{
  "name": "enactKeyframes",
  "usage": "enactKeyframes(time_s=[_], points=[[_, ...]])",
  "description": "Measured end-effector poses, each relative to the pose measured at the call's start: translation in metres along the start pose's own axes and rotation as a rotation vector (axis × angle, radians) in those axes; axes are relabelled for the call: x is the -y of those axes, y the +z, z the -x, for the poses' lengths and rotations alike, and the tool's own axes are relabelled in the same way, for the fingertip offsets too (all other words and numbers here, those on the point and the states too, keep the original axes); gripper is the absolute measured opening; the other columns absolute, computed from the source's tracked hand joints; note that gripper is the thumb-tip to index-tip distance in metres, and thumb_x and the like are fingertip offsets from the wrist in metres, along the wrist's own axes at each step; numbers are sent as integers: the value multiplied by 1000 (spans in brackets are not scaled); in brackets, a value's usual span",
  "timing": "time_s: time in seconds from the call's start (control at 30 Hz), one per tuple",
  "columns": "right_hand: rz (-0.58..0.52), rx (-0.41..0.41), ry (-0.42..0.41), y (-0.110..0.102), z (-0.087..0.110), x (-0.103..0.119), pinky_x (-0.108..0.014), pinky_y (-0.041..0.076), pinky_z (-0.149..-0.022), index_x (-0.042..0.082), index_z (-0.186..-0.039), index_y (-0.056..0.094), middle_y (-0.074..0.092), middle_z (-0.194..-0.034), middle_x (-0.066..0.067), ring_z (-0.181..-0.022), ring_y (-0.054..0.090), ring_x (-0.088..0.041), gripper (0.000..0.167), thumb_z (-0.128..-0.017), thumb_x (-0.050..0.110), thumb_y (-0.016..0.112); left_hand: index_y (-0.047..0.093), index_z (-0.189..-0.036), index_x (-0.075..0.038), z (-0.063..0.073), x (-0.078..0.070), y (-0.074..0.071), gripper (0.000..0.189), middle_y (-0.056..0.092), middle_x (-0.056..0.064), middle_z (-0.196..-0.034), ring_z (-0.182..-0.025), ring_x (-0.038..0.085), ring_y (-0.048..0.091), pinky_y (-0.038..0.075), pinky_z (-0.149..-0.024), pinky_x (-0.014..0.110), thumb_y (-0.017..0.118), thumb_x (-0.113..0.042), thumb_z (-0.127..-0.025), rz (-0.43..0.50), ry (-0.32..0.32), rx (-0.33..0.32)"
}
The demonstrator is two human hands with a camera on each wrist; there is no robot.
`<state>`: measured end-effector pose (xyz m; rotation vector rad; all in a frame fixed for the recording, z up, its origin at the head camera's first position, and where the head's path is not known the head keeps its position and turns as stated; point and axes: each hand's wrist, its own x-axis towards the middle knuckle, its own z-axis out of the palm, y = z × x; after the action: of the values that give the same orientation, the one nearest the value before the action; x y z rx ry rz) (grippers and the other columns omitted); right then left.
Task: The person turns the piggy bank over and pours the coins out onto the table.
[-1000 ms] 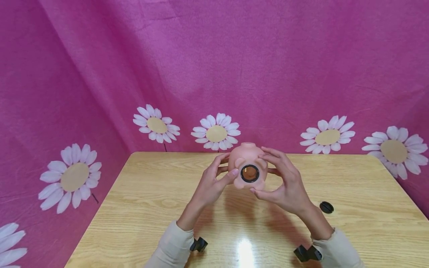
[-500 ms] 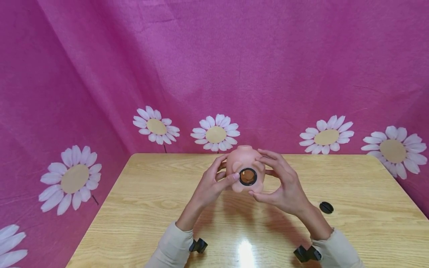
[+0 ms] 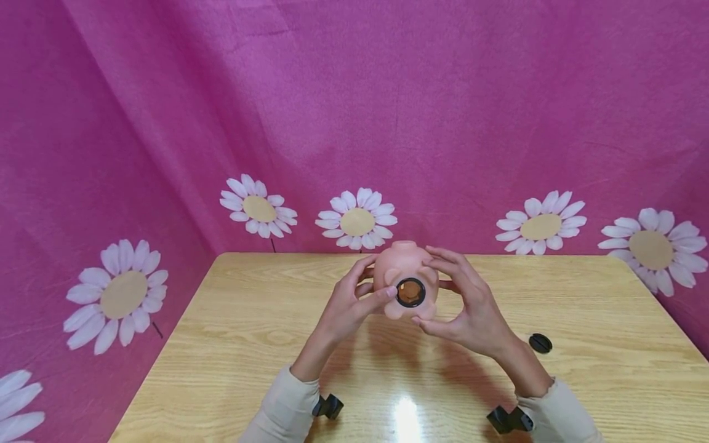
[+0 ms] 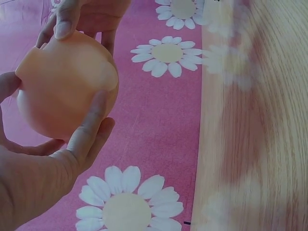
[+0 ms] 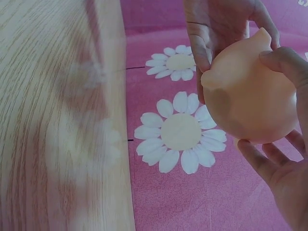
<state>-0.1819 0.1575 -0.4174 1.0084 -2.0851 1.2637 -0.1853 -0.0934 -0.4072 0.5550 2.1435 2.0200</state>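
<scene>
Between both hands, raised above the table, is a pink piggy bank (image 3: pixel 401 261) with its underside turned to the head camera. Four stubby feet ring a round, black-rimmed opening (image 3: pixel 411 292), through which a brownish inside shows. My left hand (image 3: pixel 350 303) grips its left side, the thumb lying by the rim of the opening. On the other side my right hand (image 3: pixel 469 307) holds it, thumb low near a foot and fingers around the upper side. Both wrist views show the smooth round body (image 4: pixel 67 86) held between the two hands. A black round plug (image 3: pixel 540 343) lies on the table right of my right wrist.
The wooden table (image 3: pixel 249 344) spans the front, glossy with a bright reflection near its front. A pink cloth (image 3: pixel 354 111) with printed daisies hangs behind and to the left. Black wrist mounts (image 3: pixel 328 406) sit at both cuffs.
The piggy bank has shifted slightly left and down in the head view over the first half second, both hands moving with it. Since then it has stayed almost still.
</scene>
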Motion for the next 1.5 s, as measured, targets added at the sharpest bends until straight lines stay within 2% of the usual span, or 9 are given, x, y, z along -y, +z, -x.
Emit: enactKeyframes(time_s=[0.2, 0.5, 0.6, 0.73, 0.87, 1.0, 1.13, 1.27, 1.5], points=[[9, 35, 63, -3, -2, 4, -18, 58, -101, 5, -148, 57, 49, -159, -19, -148, 48, -12, 98, -61, 4, 103, 46, -161, -20, -1, 1, 2, 72, 60, 13, -150, -130, 31, 70, 66, -93, 37, 76, -33, -97, -5, 5, -24], [-20, 106, 190, -10, 0, 6, -20, 61, -99, 13, -162, 42, 45, -163, -9, -146, 47, -3, 112, -68, 7, 102, 48, -160, -21, -1, 3, 3, 75, 60, 13, -149, -132, 33, 68, 65, -93, 35, 80, -24, -92, -30, 67, -70], [-97, 117, 246, -13, 0, 4, -23, 62, -98, 16, -163, 42, 48, -163, -9, -142, 51, 1, 105, -74, 2, 97, 47, -160, -22, -1, 3, 3, 77, 59, 13, -151, -132, 33, 67, 66, -92, 38, 81, -19, -91, -16, 102, -73], [-188, 119, 317, -18, 1, 3, -24, 62, -97, 13, -161, 44, 48, -162, -16, -136, 56, 3, 78, -93, -2, 79, 48, -160, -22, -2, 3, 3, 81, 56, 15, -152, -133, 33, 65, 67, -92, 40, 82, -11, -88, 18, 151, -47], [-224, 128, 355, -20, 0, 6, -24, 62, -96, 8, -160, 45, 52, -157, -17, -129, 61, 4, 50, -111, 4, 54, 49, -159, -23, -2, 4, 3, 85, 54, 10, -155, -136, 32, 62, 66, -95, 39, 81, -5, -83, 17, 196, -25], [-249, 141, 401, -21, -2, 9, -29, 66, -89, 6, -157, 48, 58, -148, -20, -118, 67, 0, 42, -116, 12, 42, 47, -160, -19, -2, 5, 5, 87, 51, 9, -159, -140, 33, 59, 64, -99, 38, 80, -3, -81, -15, 248, -10], [-256, 175, 495, -21, -1, 11, -32, 67, -86, 7, -157, 48, 60, -147, -25, -115, 66, 1, 42, -118, 22, 39, 47, -159, -14, -1, 7, 7, 87, 50, 12, -160, -142, 36, 57, 64, -101, 39, 81, -2, -80, -35, 288, 18], [-286, 203, 566, -19, 0, 11, -32, 67, -88, 9, -156, 48, 58, -149, -24, -116, 68, -1, 43, -118, 28, 41, 46, -159, -12, -1, 8, 8, 88, 49, 12, -161, -144, 37, 55, 63, -102, 38, 83, -2, -80, -55, 290, 42], [-252, 158, 580, -16, -2, 11, -28, 64, -92, 8, -154, 50, 54, -155, -21, -123, 71, -31, 43, -115, 26, 50, 40, -162, -15, -2, 8, 7, 93, 46, 11, -165, -149, 36, 50, 59, -109, 41, 83, -4, -81, -92, 285, 41]])
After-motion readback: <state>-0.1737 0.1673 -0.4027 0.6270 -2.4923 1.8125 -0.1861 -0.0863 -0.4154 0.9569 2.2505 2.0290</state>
